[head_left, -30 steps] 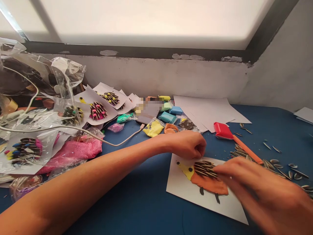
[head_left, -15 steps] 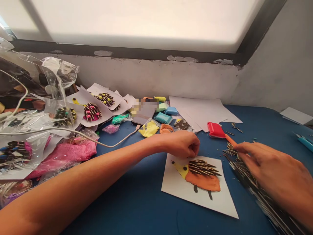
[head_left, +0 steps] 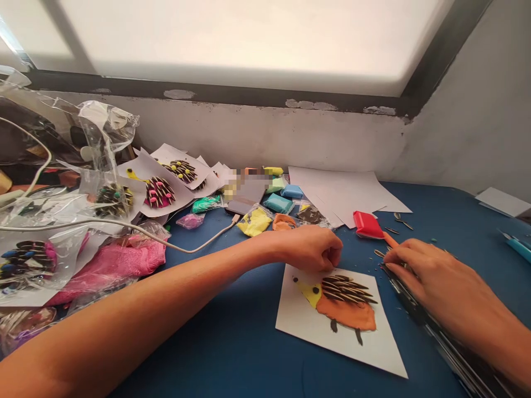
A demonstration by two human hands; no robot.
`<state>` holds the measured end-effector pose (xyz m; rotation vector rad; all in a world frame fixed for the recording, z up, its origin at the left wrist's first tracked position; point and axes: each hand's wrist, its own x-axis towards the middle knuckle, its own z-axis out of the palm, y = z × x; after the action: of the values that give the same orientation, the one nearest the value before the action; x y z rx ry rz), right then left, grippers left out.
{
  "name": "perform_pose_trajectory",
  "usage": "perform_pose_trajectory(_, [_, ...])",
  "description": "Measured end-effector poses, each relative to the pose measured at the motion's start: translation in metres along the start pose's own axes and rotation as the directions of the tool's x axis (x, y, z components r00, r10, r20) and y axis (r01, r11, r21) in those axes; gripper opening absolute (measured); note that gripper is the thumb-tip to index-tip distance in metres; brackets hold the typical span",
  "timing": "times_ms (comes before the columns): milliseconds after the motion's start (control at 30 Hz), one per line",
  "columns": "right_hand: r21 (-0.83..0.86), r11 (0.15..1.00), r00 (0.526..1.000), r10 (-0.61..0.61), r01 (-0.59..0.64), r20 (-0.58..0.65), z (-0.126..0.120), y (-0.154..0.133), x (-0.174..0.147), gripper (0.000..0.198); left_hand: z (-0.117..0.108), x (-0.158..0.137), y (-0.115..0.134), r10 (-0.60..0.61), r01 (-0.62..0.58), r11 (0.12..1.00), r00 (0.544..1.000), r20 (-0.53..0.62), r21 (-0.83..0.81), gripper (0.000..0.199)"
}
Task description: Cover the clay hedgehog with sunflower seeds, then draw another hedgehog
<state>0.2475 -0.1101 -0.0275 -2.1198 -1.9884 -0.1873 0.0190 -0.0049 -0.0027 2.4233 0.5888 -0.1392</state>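
My left hand [head_left: 317, 247] is curled closed at the top edge of a white card [head_left: 302, 329]. Its fingertips are turned away, so what they hold, if anything, is hidden. On the card is a hedgehog picture with an orange clay body [head_left: 348, 315], a yellow clay face [head_left: 309, 293] and striped sunflower seeds [head_left: 346, 288] as spines. Right of the card, my right hand [head_left: 435, 282] reaches down to a heap of loose sunflower seeds, mostly covered by the hand. Its thumb and fingers are bent together among the seeds, and I cannot see what is between them.
Clay packets, including a red one [head_left: 368, 225] and a blue one [head_left: 279, 203], lie beyond my hands. Blank paper sheets [head_left: 352, 188] rest by the wall. Finished seed hedgehogs [head_left: 160, 190], plastic wrap and a white cable [head_left: 199, 249] crowd the left. A phone [head_left: 246, 196] lies behind.
My right hand has shifted slightly left and up at the seed heap, its fingers drawn closer together. My left hand stays at the card's top edge. The view has tilted slightly.
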Motion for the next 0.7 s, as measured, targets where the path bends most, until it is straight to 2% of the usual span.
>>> perform_pose_trajectory(167, [0.028, 0.998, 0.995, 0.059, -0.057, -0.074, -0.01, 0.0, -0.001, 0.071, -0.001, -0.001, 0.001, -0.013, 0.013, 1.0, 1.0, 0.003, 0.006, 0.012])
perform_pose_trajectory(367, [0.035, 0.998, 0.994, 0.049, -0.045, -0.102, -0.014, 0.003, -0.001, 0.073, 0.0, 0.0, 0.002, -0.005, 0.005, 1.0, 1.0, -0.001, 0.004, 0.011])
perform_pose_trajectory(700, [-0.037, 0.999, 0.999, -0.02, 0.021, 0.035, -0.008, 0.008, 0.001, 0.058, 0.001, 0.001, -0.001, 0.003, -0.003, 1.0, 1.0, -0.001, -0.004, 0.014])
